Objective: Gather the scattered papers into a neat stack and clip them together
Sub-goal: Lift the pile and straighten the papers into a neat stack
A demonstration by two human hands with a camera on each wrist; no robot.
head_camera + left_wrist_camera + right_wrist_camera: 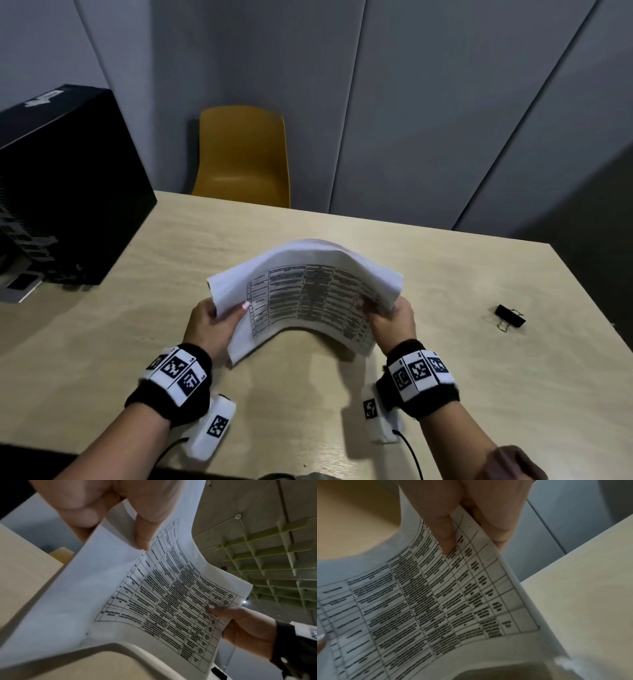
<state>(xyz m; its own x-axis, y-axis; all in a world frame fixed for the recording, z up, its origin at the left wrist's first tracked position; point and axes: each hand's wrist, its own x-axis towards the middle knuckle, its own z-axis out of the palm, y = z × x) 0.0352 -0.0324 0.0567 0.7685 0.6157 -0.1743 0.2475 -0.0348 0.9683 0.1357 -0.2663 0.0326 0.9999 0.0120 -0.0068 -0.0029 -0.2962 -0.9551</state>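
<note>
A stack of white papers (308, 294) with a printed table on the top sheet is held above the wooden table (445, 274), arched upward in the middle. My left hand (219, 317) grips its left edge, thumb on top. My right hand (383, 315) grips the right edge the same way. The left wrist view shows the papers (154, 595) with my left thumb (142, 534) pressed on them and the right hand (240, 622) at the far edge. In the right wrist view my right thumb (443, 531) pinches the sheets (436, 601). A black binder clip (509, 317) lies on the table at the right.
A yellow chair (243, 157) stands behind the table's far edge. A black box (65, 185) sits on the table's left side with a grey device (19, 286) in front of it. Grey wall panels rise behind.
</note>
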